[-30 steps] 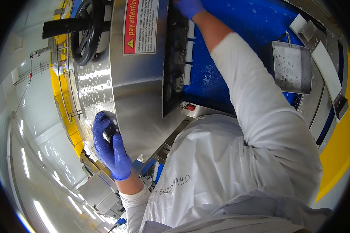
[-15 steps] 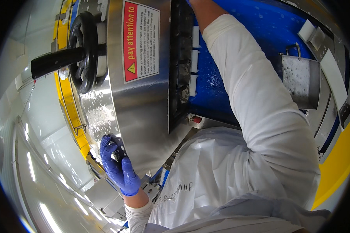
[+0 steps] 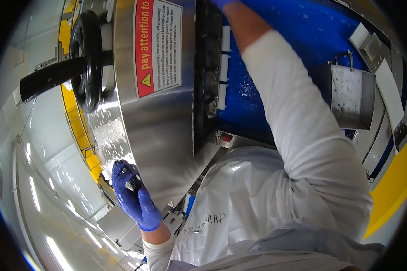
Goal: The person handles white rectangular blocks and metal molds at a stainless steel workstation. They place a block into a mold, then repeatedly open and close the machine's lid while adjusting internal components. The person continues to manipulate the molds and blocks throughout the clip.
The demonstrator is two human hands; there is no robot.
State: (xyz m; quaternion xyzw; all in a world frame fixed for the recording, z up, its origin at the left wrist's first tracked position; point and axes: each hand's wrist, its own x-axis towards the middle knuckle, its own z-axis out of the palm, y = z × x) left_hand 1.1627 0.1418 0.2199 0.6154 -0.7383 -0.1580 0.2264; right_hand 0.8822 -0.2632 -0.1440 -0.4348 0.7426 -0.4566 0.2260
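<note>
In a blue-purple glove, my left hand (image 3: 138,201) curls its fingers round a dark, rounded knob (image 3: 134,179) on the near end of a stainless steel machine (image 3: 158,126). Only part of that knob shows between thumb and fingers. Over a wet blue surface (image 3: 251,97), probably a belt, reaches my right arm in a white sleeve. My right hand (image 3: 222,3), gloved as well, is cut off by the top edge beside the machine's dark slotted opening (image 3: 205,72); its fingers and anything in them are hidden.
A black handwheel with a crank grip (image 3: 87,63) juts from the machine's left side. Along the opening stand several white blocks (image 3: 222,81). A metal box with a handle (image 3: 350,97) sits to the right. A red button (image 3: 226,137) is near my apron.
The machine and handwheel sit slightly further left in the picture. A little more of my right glove shows at the top. My left hand keeps its hold on the knob.
</note>
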